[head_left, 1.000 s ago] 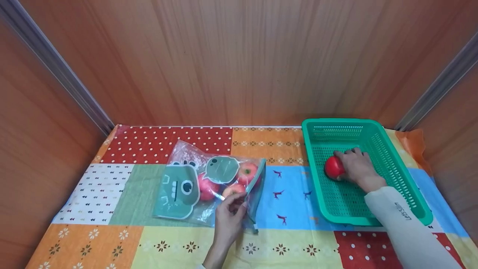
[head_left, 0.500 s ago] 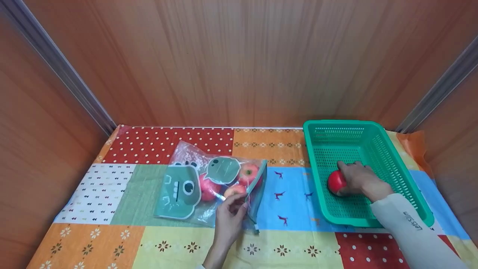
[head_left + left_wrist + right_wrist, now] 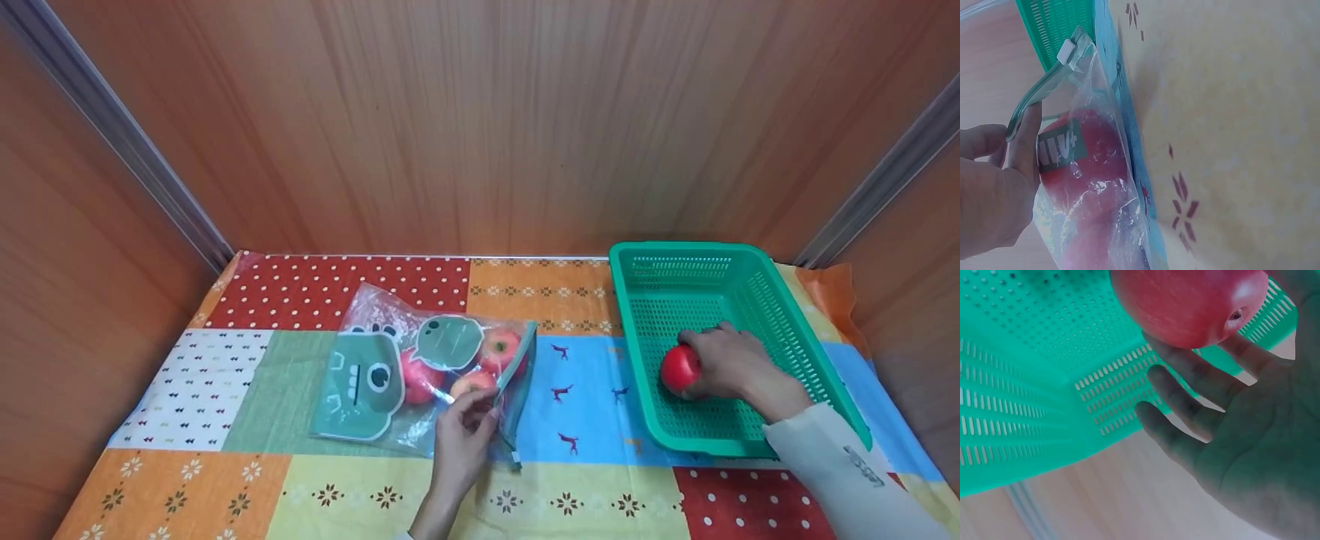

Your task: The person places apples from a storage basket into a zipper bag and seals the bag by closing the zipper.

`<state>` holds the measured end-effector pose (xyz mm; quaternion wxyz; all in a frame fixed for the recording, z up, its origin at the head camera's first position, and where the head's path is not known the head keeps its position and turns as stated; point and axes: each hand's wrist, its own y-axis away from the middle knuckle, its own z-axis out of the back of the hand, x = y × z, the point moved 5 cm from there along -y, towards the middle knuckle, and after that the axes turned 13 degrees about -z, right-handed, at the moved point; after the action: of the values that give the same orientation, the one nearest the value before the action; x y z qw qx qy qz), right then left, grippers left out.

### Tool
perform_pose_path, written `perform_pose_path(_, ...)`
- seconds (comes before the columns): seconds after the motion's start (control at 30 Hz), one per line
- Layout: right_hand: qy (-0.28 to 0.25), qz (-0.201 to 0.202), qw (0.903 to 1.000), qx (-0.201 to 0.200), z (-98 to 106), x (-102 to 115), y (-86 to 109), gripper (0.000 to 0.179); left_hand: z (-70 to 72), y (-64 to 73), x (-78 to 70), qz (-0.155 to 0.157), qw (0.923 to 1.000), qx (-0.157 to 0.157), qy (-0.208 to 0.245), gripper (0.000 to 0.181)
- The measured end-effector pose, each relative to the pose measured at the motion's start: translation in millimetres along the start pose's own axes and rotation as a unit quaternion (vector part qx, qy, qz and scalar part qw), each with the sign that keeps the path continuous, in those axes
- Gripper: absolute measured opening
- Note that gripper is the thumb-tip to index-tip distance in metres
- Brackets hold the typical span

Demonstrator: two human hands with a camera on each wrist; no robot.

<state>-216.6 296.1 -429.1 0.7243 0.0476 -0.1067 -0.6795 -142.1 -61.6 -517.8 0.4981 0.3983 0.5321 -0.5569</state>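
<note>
In the head view, a clear zip bag [image 3: 360, 397] with green cartoon prints lies on the cloth with several red apples [image 3: 421, 377] inside. My left hand [image 3: 461, 442] pinches the bag's green zip edge between thumb and fingers. The left wrist view shows that grip on the zip strip [image 3: 1030, 95], with a white slider [image 3: 1066, 52] farther along it. Over on the right, my right hand [image 3: 731, 364] reaches into a green basket [image 3: 628, 322] and holds a single red apple [image 3: 680, 370]. Thumb and forefinger pinch this apple [image 3: 1185, 304] in the right wrist view; the other fingers are spread.
A patchwork-patterned cloth [image 3: 247, 405] covers the table. Wood-grain panels [image 3: 480, 127] stand behind it and along both sides. The basket's raised walls surround the right hand. A piece of orange cloth [image 3: 831, 296] sticks up beyond the basket's right side.
My right hand has drawn back toward the near side of the basket, and the apple has come with it. The left hand keeps its pinch on the bag.
</note>
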Motion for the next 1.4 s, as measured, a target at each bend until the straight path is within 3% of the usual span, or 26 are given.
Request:
perform_pose_path(0.33, -0.053, -0.001, 0.9911, -0.122, 19.1, 2.4, 34.2, 0.091, -0.1, 0.3, 0.1, -0.002, 1.0, -0.006, 0.0, 0.029)
perform_pose_path(0.73, -0.09, -0.012, 0.9706, -0.223, 31.7, 31.9, 68.2, 0.096, -1.4, 0.9, -2.3, 0.0, 1.0, 0.002, 0.004, 0.03)
perform_pose_path(1.0, -0.122, -0.017, 0.9649, -0.232, 23.2, 64.4, 77.5, 0.096, -2.0, 0.2, -2.2, -0.001, 1.0, -0.002, 0.006, 0.031)
perform_pose_path(1.4, -0.124, 0.01, 0.9683, -0.216, -21.2, 124.1, 77.0, 0.09, -0.5, 2.2, -0.3, 0.009, 1.0, -0.002, -0.002, 0.031)
